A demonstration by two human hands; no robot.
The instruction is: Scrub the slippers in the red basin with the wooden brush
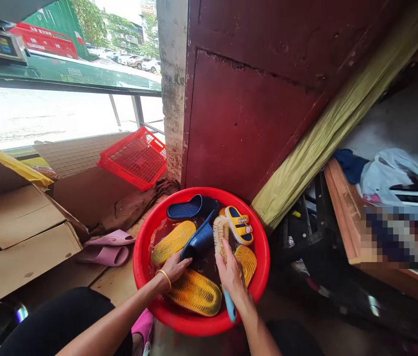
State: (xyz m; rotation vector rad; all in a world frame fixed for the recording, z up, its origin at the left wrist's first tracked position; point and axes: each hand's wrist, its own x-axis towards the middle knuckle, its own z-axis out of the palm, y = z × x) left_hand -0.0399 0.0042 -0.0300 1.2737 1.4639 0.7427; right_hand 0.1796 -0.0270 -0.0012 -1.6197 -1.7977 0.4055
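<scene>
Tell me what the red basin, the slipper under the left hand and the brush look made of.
Red basin: glossy moulded plastic, going by its sheen. Navy slipper held by the left hand: matte rubber or foam, probably, with a ribbed sole. Brush in the right hand: pale stiff bristles, light blue handle, likely plastic.

Navy slipper (200,240) against bristly brush (221,237)

We see strong daylight pouring in from the window (46,113) at upper left, where the street is blown out to near white. The right side sinks into deep shadow. Straight lines bow toward the edges from wide-angle distortion. A pixelated patch (394,236) blocks part of the right; the centre stays sharp.
</scene>
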